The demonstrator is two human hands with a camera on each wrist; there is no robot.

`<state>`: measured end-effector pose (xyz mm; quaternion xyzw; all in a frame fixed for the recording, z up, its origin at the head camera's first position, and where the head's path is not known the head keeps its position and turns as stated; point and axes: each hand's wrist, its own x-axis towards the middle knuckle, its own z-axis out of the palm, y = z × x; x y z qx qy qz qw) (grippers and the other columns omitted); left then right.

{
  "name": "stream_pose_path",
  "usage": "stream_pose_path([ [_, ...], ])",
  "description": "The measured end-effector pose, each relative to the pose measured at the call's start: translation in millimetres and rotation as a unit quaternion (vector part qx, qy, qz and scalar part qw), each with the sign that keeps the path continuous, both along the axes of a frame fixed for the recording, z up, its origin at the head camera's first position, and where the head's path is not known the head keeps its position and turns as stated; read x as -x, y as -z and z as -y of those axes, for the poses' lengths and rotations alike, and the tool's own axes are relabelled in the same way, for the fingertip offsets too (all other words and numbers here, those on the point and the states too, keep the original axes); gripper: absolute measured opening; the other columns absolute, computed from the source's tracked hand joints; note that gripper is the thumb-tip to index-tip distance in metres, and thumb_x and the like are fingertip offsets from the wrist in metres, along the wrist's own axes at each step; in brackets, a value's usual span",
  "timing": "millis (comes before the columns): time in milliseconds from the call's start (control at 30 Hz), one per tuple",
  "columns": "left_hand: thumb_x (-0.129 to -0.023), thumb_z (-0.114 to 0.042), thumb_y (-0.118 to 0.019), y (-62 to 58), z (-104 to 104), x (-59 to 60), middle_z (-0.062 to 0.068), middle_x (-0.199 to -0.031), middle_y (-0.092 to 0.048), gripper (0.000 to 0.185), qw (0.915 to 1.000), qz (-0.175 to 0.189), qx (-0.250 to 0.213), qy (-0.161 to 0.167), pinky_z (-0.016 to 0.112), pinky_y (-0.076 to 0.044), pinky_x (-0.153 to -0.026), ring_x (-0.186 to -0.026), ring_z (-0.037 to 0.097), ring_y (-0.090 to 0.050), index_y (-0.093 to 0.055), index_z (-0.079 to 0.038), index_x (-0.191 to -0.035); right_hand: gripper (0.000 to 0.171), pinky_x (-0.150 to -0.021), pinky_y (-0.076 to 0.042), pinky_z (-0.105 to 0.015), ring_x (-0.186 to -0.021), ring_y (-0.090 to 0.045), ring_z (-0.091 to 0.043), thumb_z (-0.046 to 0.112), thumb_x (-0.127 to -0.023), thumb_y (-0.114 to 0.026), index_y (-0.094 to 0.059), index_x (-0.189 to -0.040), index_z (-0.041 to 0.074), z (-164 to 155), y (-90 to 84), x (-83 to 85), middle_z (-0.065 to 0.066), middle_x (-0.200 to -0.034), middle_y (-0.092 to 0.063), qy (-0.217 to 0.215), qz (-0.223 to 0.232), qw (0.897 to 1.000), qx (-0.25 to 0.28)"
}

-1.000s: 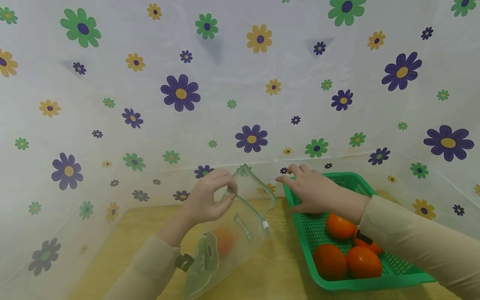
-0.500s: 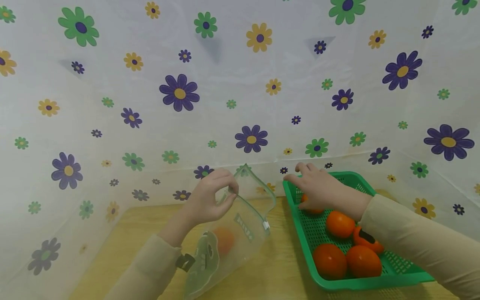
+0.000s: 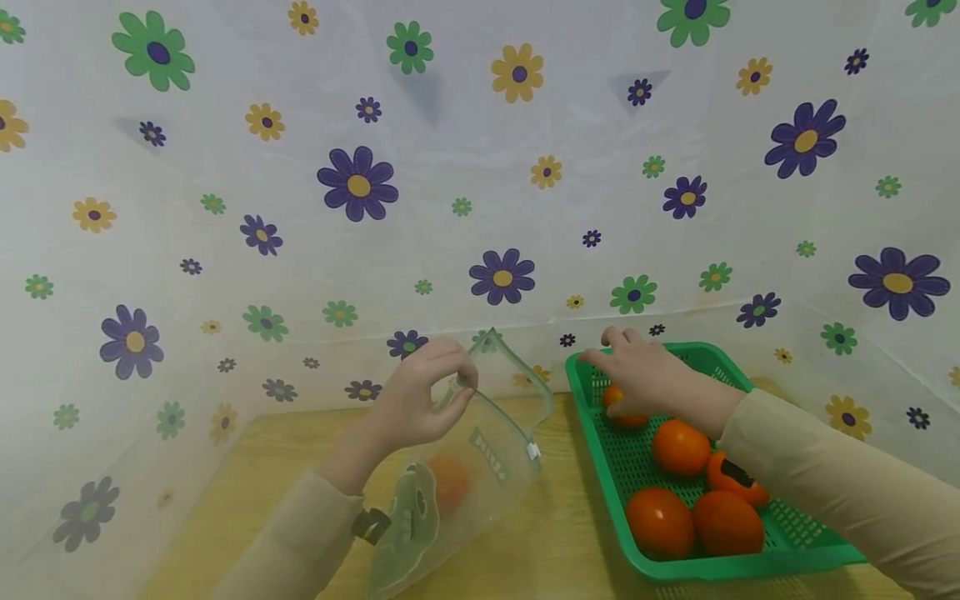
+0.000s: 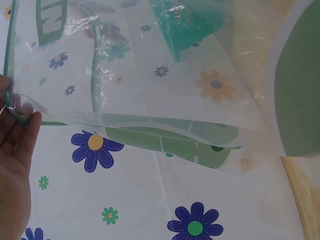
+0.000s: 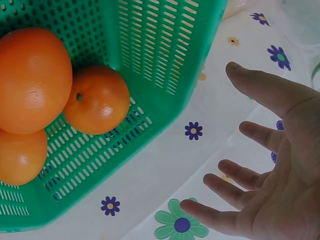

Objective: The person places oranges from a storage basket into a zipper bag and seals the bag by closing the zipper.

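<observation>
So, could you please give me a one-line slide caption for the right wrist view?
Open right hand hovering beside a green perforated basket holding oranges, above a flower-printed cloth.

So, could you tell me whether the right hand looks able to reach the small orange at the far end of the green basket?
Probably yes: the right hand hovers open just above the small orange in the green basket, with nothing between them.

Left hand (image 4: 15, 165) at lower left pinches green-trimmed rim of clear plastic bag (image 4: 165, 90). Bag spreads rightward from hand, mouth gaping. Green basket (image 4: 187, 22) shows through bag's upper part. Flowered cloth (image 4: 140, 210) below bag; wooden tabletop (image 4: 305, 195) at bag's lower right.
</observation>
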<state>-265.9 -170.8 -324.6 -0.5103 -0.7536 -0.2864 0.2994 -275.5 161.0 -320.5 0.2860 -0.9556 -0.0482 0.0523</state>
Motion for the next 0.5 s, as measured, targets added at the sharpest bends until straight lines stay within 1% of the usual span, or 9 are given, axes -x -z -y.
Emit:
stream_pose_path([
  [133, -0.084, 0.002, -0.071, -1.0, 0.2, -0.9, 0.001, -0.086, -0.063, 0.014, 1.0000, 0.007, 0.003, -0.006, 0.033, -0.051, -0.084, -0.088, 0.016, -0.057, -0.065, -0.010, -0.089, 0.073, -0.088, -0.060, -0.053, -0.114, -0.056, -0.040, 0.030, -0.083, -0.090, -0.058, -0.147, 0.015, -0.6, 1.8, 1.4, -0.026, -0.140, -0.054, 0.014, 0.012, 1.000, 0.006],
  [267, -0.084, 0.003, -0.070, -0.8, -0.1, -1.2, 0.001, -0.085, -0.063, 0.015, 1.0000, 0.004, 0.002, -0.001, 0.033, -0.050, -0.083, -0.088, 0.016, -0.056, -0.064, -0.010, -0.088, 0.072, -0.088, -0.059, -0.055, -0.116, -0.055, -0.041, 0.027, -0.084, -0.089, -0.057, -0.148, 0.014, -1.7, 2.1, 1.3, -0.027, -0.141, -0.052, 0.025, 0.025, 0.999, 0.018],
  [367, -0.083, 0.004, -0.070, -0.3, -0.1, -1.5, 0.001, -0.085, -0.062, 0.015, 1.0000, 0.004, 0.001, 0.001, 0.033, -0.050, -0.083, -0.087, 0.017, -0.056, -0.064, -0.009, -0.088, 0.071, -0.086, -0.060, -0.055, -0.116, -0.055, -0.042, 0.025, -0.084, -0.088, -0.058, -0.148, 0.014, -3.3, 3.7, 3.3, -0.027, -0.141, -0.052, 0.030, 0.032, 0.999, 0.024],
  [500, -0.084, 0.002, -0.071, -0.9, 0.3, -3.0, 0.002, -0.086, -0.063, 0.013, 0.9999, 0.015, 0.004, -0.005, 0.033, -0.050, -0.085, -0.089, 0.017, -0.056, -0.065, -0.009, -0.088, 0.069, -0.081, -0.060, -0.052, -0.115, -0.055, -0.041, 0.022, -0.085, -0.086, -0.058, -0.147, 0.014, -6.0, 7.0, 7.6, -0.027, -0.139, -0.052, 0.035, 0.038, 0.998, 0.031],
])
